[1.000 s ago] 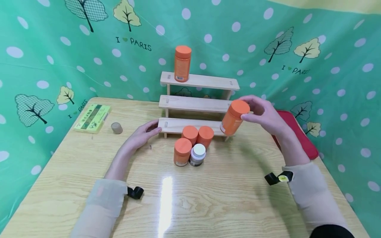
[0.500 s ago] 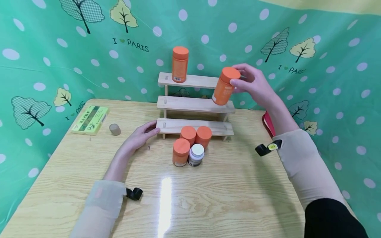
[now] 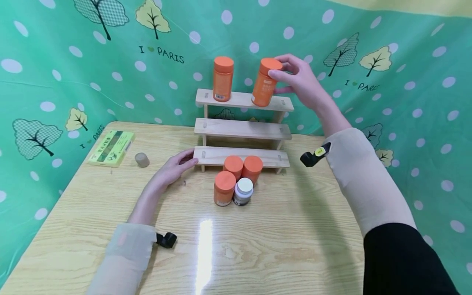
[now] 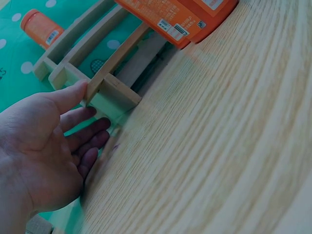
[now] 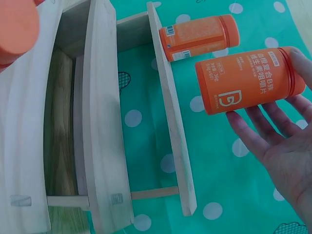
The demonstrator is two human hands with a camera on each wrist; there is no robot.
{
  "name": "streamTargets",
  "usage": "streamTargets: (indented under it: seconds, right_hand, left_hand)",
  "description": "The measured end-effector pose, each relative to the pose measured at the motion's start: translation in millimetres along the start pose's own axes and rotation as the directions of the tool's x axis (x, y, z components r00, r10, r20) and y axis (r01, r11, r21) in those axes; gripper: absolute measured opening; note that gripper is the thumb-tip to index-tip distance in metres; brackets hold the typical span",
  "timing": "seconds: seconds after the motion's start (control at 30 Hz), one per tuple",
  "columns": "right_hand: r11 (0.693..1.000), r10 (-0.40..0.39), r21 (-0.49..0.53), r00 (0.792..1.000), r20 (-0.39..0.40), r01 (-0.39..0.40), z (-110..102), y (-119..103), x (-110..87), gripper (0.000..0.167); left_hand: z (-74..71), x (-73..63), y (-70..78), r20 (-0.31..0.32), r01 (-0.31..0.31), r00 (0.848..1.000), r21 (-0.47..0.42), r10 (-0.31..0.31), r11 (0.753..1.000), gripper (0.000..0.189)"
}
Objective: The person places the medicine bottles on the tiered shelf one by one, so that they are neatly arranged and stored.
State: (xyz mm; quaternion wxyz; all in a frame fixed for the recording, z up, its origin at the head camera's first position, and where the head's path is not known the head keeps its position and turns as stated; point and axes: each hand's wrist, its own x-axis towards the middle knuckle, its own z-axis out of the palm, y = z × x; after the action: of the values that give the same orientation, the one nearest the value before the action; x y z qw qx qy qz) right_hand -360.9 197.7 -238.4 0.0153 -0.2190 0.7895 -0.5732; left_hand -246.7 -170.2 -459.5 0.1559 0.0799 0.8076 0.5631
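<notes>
My right hand (image 3: 300,80) holds an orange bottle (image 3: 263,88) by its upper part, thumb on the near side. The bottle tilts slightly over the right half of the top step; the right wrist view shows a gap beneath its base. Another orange bottle (image 3: 223,80) stands upright on that step's left side. My left hand (image 3: 175,168) holds the left end of the bottom step of the wooden shelf (image 3: 241,155). In the left wrist view its thumb (image 4: 73,96) touches the board's end, with the other fingers loosely bent beside it.
Several orange-capped bottles (image 3: 224,188) and a white-capped bottle (image 3: 244,191) cluster before the shelf. A small grey cylinder (image 3: 141,159) and a yellow-green packet (image 3: 112,148) lie at left. Behind hangs a green dotted cloth (image 3: 166,82).
My right hand has raised the orange bottle from near the bottom step's right end up and leftward to the top step. My left hand has stayed at the shelf's end.
</notes>
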Motion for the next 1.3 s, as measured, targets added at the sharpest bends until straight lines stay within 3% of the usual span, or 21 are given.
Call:
streamTargets:
  seconds: [0.2, 0.63, 0.9, 1.3]
  right_hand:
    - [0.998, 0.062, -0.022, 0.998, -0.03, -0.063, 6, 4, 18.6, 0.041]
    - [0.991, 0.118, -0.059, 0.991, -0.061, -0.122, 25, 7, 44.9, 0.047]
    - [0.983, 0.17, -0.053, 0.983, -0.063, -0.173, 31, 18, 44.8, 0.048]
    - [0.981, 0.172, -0.082, 0.982, -0.072, -0.178, 34, 19, 42.6, 0.052]
  left_hand:
    - [0.6, -2.1, 1.0, -0.001, 0.001, 1.0, 0.01, -0.001, 1.0, 0.073]
    - [-0.7, -1.4, 3.0, -0.012, -0.007, 1.0, 0.001, 0.007, 1.0, 0.073]
    - [1.5, 1.2, 1.4, -0.009, 0.008, 1.0, -0.015, -0.008, 1.0, 0.073]
    - [0.9, 3.0, -0.2, -0.019, -0.002, 1.0, -0.017, 0.001, 1.0, 0.071]
